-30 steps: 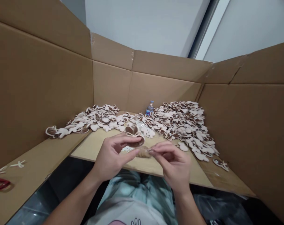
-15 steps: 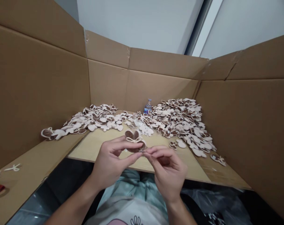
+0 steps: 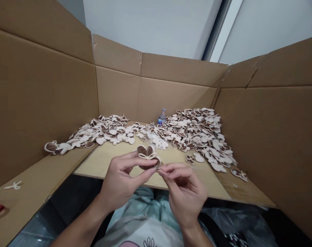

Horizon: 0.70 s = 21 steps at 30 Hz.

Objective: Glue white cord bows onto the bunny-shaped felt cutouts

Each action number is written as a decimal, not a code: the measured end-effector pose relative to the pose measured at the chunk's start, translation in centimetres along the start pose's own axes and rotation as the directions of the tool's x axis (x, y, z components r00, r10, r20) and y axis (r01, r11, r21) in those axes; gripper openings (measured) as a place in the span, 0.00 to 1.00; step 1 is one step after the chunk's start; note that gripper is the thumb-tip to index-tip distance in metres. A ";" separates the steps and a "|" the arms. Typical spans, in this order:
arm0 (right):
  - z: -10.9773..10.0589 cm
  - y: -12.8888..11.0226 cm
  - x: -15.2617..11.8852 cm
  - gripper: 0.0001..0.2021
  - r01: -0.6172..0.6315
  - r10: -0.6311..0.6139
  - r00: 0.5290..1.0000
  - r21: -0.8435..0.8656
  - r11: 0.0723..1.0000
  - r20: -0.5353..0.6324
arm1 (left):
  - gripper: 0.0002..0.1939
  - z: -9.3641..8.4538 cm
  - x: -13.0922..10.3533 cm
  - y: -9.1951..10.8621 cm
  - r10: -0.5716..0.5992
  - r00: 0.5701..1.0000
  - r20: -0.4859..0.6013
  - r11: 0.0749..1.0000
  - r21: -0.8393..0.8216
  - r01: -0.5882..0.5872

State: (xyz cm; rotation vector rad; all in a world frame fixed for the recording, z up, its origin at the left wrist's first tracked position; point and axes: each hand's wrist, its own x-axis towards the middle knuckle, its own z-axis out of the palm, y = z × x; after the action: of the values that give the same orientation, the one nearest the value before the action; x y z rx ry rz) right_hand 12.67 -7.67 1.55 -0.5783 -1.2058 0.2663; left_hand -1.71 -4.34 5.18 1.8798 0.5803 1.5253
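"As the head view has it, where is the brown-and-white, rabbit-eared, cream-bowed plush piece [image 3: 146, 151]?"

"Mid-view, above the pale-yellow flat worktop [image 3: 99, 164], pinched by the left hand [image 3: 121, 178] from eight o'clock, thumb and fingers nearly closed."

"Why so?"

"Probably to steady its lower edge for the right hand [image 3: 185, 192], at four o'clock, whose fingertips pinch tight on a slim greyish sliver [image 3: 157, 168], too small to identify."

"And those white-and-brown plush heaps?"

"One left heap [image 3: 107, 132] at ten o'clock, one right heap [image 3: 201, 133] at two, likely kept back for elbow room."
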 end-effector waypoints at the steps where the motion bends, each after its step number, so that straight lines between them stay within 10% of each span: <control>1: 0.0 0.1 -0.1 0.12 0.003 -0.003 1.000 -0.003 1.000 0.000 | 0.14 0.0 0.0 0.0 0.005 1.000 -0.001 1.000 0.002 -0.005; 21: 0.4 -0.3 -0.1 0.11 -0.069 0.070 0.996 0.025 0.997 -0.058 | 0.13 0.1 -0.4 0.3 0.031 1.000 0.003 0.997 0.070 -0.031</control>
State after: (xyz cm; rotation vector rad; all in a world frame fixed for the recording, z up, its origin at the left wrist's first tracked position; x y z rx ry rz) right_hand 12.26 -7.84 1.71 -0.6047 -1.1261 0.3199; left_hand -1.72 -4.84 5.08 1.9506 0.6137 1.5409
